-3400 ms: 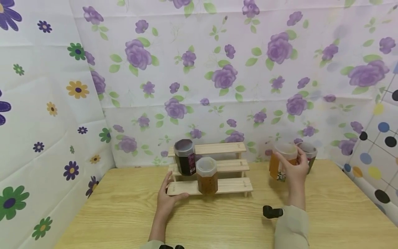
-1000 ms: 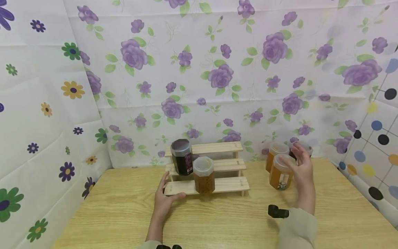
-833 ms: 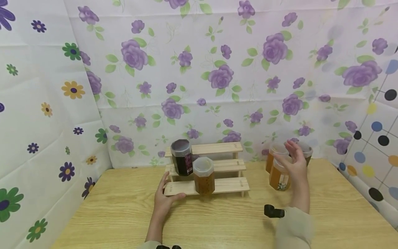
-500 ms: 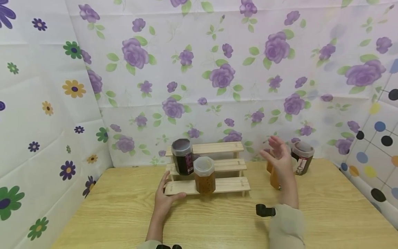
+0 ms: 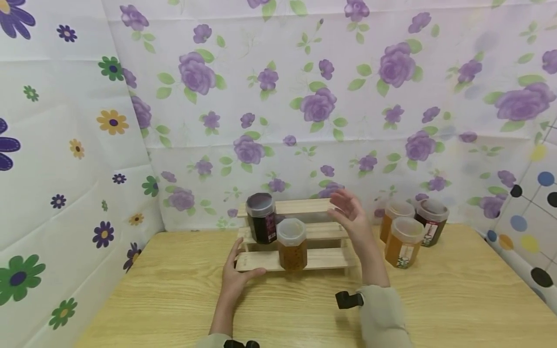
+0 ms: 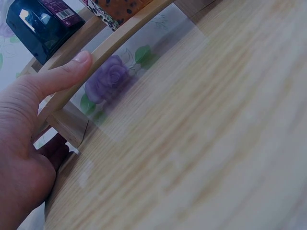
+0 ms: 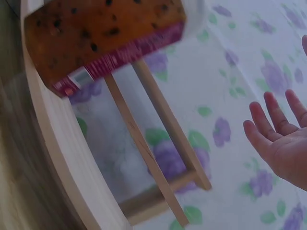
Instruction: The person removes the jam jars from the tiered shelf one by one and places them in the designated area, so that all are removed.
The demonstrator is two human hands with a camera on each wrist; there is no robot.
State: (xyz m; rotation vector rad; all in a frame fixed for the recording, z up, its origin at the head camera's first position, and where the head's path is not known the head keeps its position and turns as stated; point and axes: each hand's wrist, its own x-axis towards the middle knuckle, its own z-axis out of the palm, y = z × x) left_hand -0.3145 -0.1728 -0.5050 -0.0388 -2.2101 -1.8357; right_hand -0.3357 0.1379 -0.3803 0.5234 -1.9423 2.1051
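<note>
Head view, taking twelve o'clock as the far side: nearest me on the desk (image 5: 278, 314), the left hand (image 5: 234, 280) grips the nine-o'clock end of the wooden rack (image 5: 326, 257), thumb against its lowest plank's front edge, fingers behind. The rack's long axis runs nine to three, its middle at two o'clock from that hand. An amber jar (image 5: 292, 256) stands on the lowest plank; one plank up, at eleven o'clock from it, stands a dark jar (image 5: 262, 227). The right hand (image 5: 354, 220), fingers spread and holding nothing, hangs by the rack's three-o'clock end, seemingly apart, so the left is nearer. Farther toward three o'clock, two more amber jars (image 5: 403, 246) and a label-fronted dark one (image 5: 432, 223) cluster. Flowered cloth (image 5: 287, 106) rises at twelve.
</note>
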